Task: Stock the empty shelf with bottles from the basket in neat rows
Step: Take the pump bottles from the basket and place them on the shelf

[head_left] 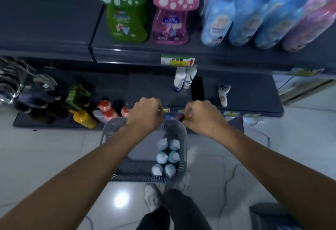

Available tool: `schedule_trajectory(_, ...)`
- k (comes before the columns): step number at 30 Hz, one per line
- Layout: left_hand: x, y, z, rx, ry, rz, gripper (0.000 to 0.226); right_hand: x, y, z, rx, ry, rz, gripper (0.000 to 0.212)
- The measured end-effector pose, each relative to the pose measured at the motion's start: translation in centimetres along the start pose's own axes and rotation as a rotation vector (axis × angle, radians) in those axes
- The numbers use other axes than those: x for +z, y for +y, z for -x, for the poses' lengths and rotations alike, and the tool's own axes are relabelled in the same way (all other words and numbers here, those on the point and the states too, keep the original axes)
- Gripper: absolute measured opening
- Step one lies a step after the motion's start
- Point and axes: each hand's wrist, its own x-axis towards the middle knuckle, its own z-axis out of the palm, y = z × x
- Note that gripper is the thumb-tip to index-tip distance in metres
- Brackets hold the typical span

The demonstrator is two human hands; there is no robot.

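A grey slatted basket (183, 139) stands on the floor at my feet. Several pale blue-capped bottles (168, 157) stand upright along its right side, and its left side is bare. My left hand (145, 114) and my right hand (201, 116) are both fisted above the basket's far rim, at the front edge of the dark low shelf (154, 88). Each fist seems closed on a small bottle, mostly hidden under the fingers. Two white bottles (182, 80) stand at the back of that shelf. A third white bottle (224, 95) lies on its side to the right.
Left of the basket, the low shelf holds a yellow bottle (84, 119), red-capped bottles (105, 110) and dark packs. The shelf above carries green (125, 22), pink (171, 24) and blue bottles (216, 24). A price tag (177, 60) is on its edge. White tiled floor surrounds my feet.
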Motion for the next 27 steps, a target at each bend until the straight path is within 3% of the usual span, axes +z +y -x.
schedule_trajectory(8,14.0,-5.0,-0.6,-0.058,-0.119,0.065,0.022,12.9,3.4,-3.6,0.040,-0.144,0.080,0.013)
schedule_trajectory(12,18.5,-6.2,-1.9,-0.065,-0.112,0.052,0.033,17.4,4.4,-5.3,0.012,-0.130,0.067,0.020)
schedule_trajectory(18,22.9,-6.1,-3.4,-0.099,-0.122,0.000,0.052,22.6,5.1,-6.6,-0.038,-0.144,0.270,0.025)
schedule_trajectory(27,24.4,-6.7,-3.5,-0.093,-0.051,0.014,0.023,24.4,5.4,-7.4,-0.066,-0.116,0.453,0.025)
